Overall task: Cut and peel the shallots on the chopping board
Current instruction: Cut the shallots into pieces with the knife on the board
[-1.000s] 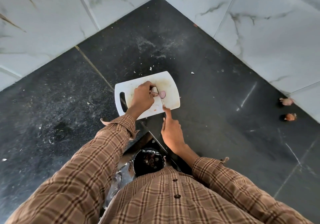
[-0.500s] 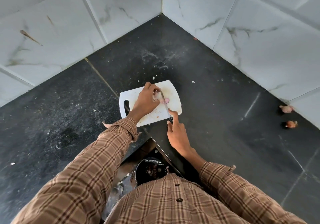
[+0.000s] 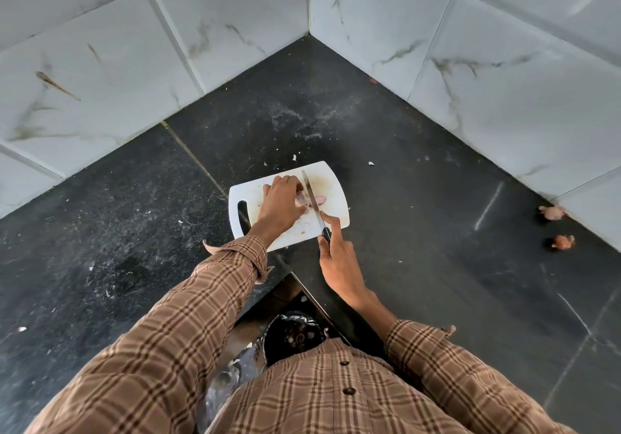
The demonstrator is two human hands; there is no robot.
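A dark stone counter (image 3: pixel 134 218) meets marble-patterned wall tiles (image 3: pixel 100 74) in a far corner. A white chopping board (image 3: pixel 332 198), its handle slot at the left end, lies on the counter near the middle. The left hand (image 3: pixel 280 203) rests on the board with fingers curled down over a shallot (image 3: pixel 302 200), pinning it against the board. Just right of those fingers, a knife (image 3: pixel 312 200) crosses the board, blade pointing far and its edge on the shallot; a cut pinkish piece (image 3: pixel 321 199) lies just right of the blade. The right hand (image 3: pixel 337 259) is closed around the knife's dark handle, index finger stretched along the spine. At far right, two shallots (image 3: pixel 551 212) sit against the wall, well apart from the board.
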